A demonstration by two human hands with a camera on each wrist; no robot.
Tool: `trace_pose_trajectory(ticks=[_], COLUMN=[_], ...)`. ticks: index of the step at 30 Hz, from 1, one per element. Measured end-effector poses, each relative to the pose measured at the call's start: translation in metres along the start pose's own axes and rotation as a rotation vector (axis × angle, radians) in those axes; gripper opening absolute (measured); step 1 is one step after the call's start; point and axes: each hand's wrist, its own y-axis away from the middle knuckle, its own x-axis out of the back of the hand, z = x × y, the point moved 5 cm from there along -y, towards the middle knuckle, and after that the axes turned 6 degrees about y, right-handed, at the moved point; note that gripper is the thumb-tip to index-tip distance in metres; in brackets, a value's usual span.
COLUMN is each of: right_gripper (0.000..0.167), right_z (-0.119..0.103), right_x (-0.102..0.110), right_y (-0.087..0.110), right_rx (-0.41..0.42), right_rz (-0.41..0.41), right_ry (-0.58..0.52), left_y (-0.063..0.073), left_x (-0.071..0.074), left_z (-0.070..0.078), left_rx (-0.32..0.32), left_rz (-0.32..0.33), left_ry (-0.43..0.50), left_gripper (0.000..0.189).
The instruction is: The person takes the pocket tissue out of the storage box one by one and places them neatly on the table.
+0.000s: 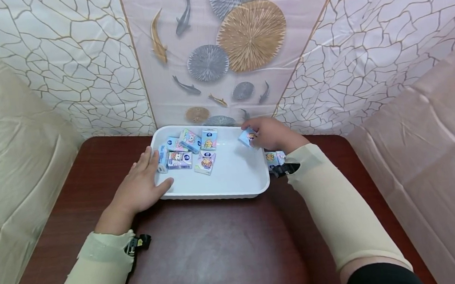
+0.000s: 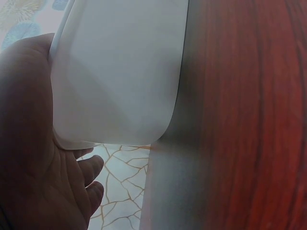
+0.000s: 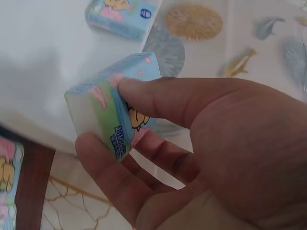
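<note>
Tray [image 1: 234, 177]: smooth plastic, faintly glossy. Table [image 2: 259, 115]: wood-grained, polished sheen. Packets [image 3: 96, 105]: slick printed film, I read as plastic. My sleeves [image 1: 345, 213]: matt cloth. Drapes [image 1: 15, 145]: creased cloth.

We see a dark reddish-brown tabletop [image 1: 212, 250]. Behind it is a pale pink panel [image 1: 227, 82] printed with gold and grey fish [image 1: 158, 38] and round discs [image 1: 251, 35], flanked by white panels [image 1: 80, 51] veined in gold. Cream fabric [image 1: 15, 145] hangs at our left, pinkish fabric [image 1: 424, 144] at our right.
</note>
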Motion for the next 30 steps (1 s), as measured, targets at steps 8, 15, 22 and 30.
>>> trace_pose_trajectory(ticks=[8,15,22,30], right_gripper=[0.052,0.048,0.054,0.055], right_z=[0.031,0.066,0.093,0.126], right_x=[0.004,0.006,0.003,-0.006], right_y=[0.009,0.021,0.031,0.041], right_rx=[-0.07,-0.095,-0.127,-0.163], right_rz=[0.03,0.037,0.024,0.003], right_ry=[-0.067,-0.1,-0.099,-0.069], left_y=[-0.001,-0.001,-0.003,-0.002], left_x=[-0.001,0.0,-0.001,-0.001], left_z=[0.0,0.001,-0.002,-0.001], left_rx=[-0.003,0.005,0.014,0.016], left_rz=[0.006,0.0,0.0,-0.004], left_ry=[-0.004,0.002,0.007,0.012], left_gripper=[0.104,0.104,0.105,0.106])
